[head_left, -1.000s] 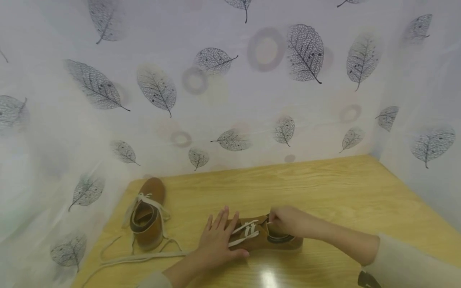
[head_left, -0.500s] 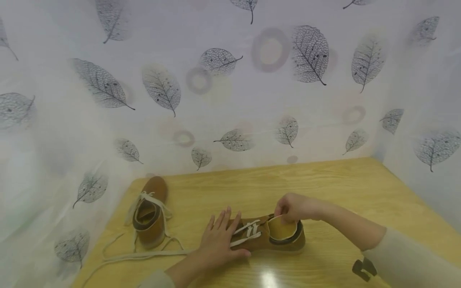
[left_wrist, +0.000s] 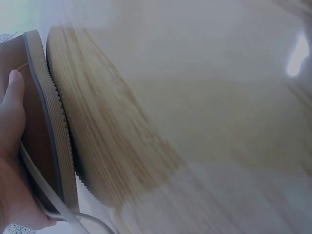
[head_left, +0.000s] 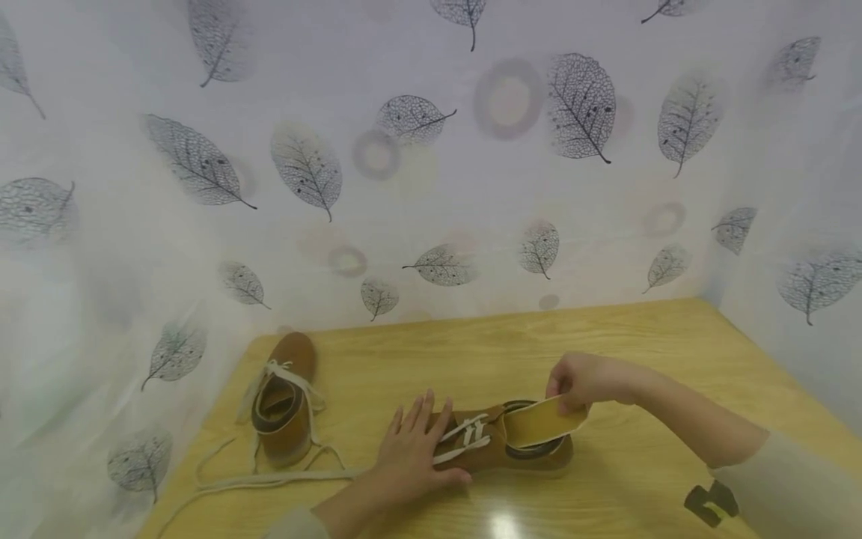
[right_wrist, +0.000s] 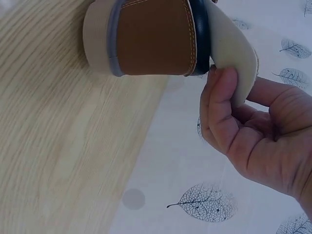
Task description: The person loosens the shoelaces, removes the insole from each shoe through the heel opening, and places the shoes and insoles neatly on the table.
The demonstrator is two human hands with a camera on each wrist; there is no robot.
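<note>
A brown lace-up shoe (head_left: pixel 512 460) lies lengthwise on the table, its toe to the left. My left hand (head_left: pixel 411 453) rests over the toe with fingers extended; in the left wrist view the thumb lies along the shoe's side (left_wrist: pixel 41 131), above the ridged sole. At the heel end, my right hand (head_left: pixel 592 382) pinches the end of a tan insole (head_left: pixel 535 425) that slants up out of the shoe's opening. The right wrist view shows the insole's pale underside (right_wrist: pixel 231 44) between thumb and fingers, beside the dark collar (right_wrist: pixel 199 39). The insole's front part is hidden inside the shoe.
A second brown shoe (head_left: pixel 283 445) stands at the table's left, toe toward the back, its laces loose. A long pale lace (head_left: pixel 283 480) trails across the wooden table (head_left: pixel 646 337) toward my left hand. Leaf-printed sheeting (head_left: pixel 458 195) encloses the back and sides.
My right hand has moved from inside the shoe's opening up and to the right, drawing the insole's heel end out above the collar. The left hand stays on the toe.
</note>
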